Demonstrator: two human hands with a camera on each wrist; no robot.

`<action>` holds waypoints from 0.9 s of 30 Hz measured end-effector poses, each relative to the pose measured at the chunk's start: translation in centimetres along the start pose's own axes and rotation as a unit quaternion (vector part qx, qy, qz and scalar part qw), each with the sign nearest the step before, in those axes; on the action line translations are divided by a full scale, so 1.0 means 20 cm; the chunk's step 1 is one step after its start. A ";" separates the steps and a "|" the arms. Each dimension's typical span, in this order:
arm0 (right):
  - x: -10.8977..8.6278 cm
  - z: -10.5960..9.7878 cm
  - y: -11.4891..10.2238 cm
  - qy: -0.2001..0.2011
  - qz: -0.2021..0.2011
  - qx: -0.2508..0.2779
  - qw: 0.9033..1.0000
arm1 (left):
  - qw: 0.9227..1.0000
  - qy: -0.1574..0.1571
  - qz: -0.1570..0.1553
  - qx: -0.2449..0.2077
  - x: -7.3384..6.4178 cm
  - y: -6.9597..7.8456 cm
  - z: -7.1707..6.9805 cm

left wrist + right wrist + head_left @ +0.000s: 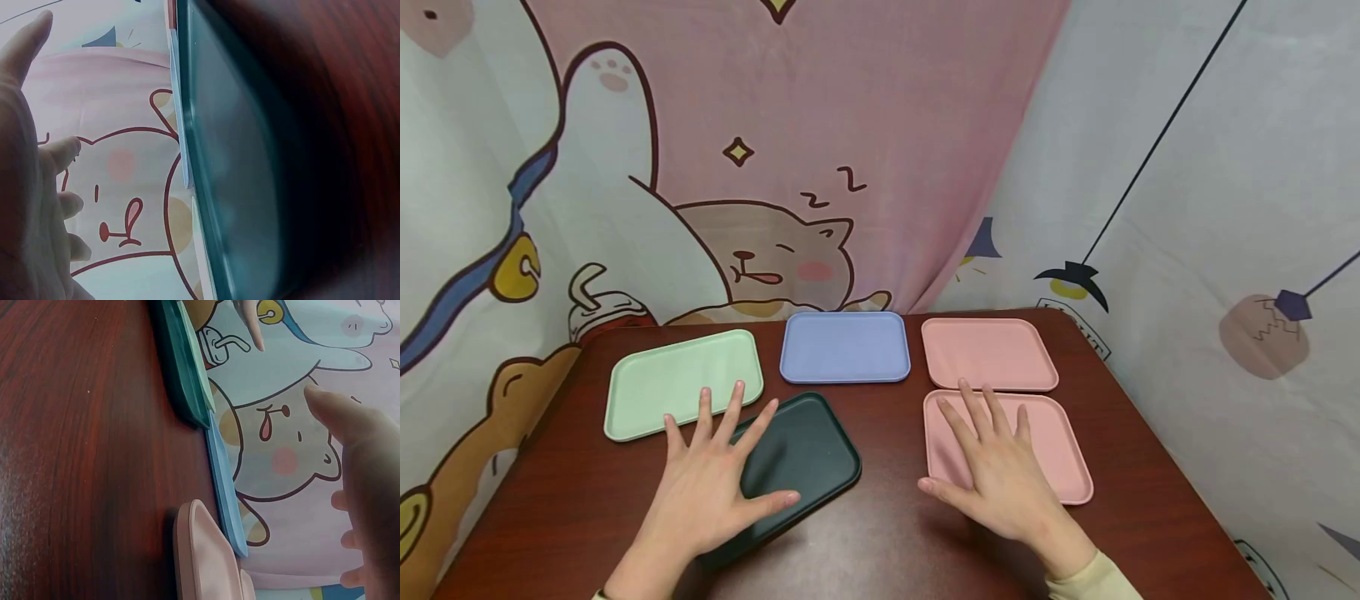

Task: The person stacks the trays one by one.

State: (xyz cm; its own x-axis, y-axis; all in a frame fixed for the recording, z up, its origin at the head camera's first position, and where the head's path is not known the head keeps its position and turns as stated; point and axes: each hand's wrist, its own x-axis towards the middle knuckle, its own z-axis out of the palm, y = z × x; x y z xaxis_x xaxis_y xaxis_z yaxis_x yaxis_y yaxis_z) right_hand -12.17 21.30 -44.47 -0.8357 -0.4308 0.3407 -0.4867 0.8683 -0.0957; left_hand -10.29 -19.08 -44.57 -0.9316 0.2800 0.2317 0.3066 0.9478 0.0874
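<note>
My left hand (711,487), fingers spread and straight, hovers over the dark green tray (801,454) and holds nothing. In the left wrist view that tray (231,156) lies beneath the hand (31,169) with a gap between them. Over the nearer pink tray (1060,450) my right hand (1003,479) is spread too, with nothing in its fingers. Seen from the right wrist, the hand (375,481) is raised above the pink tray (209,556). A second pink tray (988,354) lies directly behind the nearer one.
At the back left of the brown table (880,542) lies a light green tray (685,383), set at a slant. A blue tray (845,347) lies at the back middle. Behind the table's far edge hangs a printed curtain (850,108) with cartoon animals.
</note>
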 end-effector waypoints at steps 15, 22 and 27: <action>0.03 0.01 -0.03 0.000 0.003 0.007 1.000 | 1.000 -0.007 -0.011 -0.003 -0.01 0.00 -0.02; 0.03 0.02 -0.04 0.006 0.007 0.018 1.000 | 1.000 -0.008 -0.013 -0.006 -0.02 0.00 -0.02; 0.04 0.04 -0.04 0.007 0.010 0.028 1.000 | 1.000 -0.004 -0.016 -0.004 -0.03 -0.01 -0.02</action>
State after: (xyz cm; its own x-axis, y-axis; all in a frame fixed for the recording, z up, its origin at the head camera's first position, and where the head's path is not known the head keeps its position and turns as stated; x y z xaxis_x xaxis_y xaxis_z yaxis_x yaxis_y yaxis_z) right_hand -12.55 20.02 -44.84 -0.8424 -0.4093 0.3504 -0.4830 0.8619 -0.1543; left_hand -9.72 -19.42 -44.24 -0.9426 0.2503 0.2208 0.2775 0.9553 0.1017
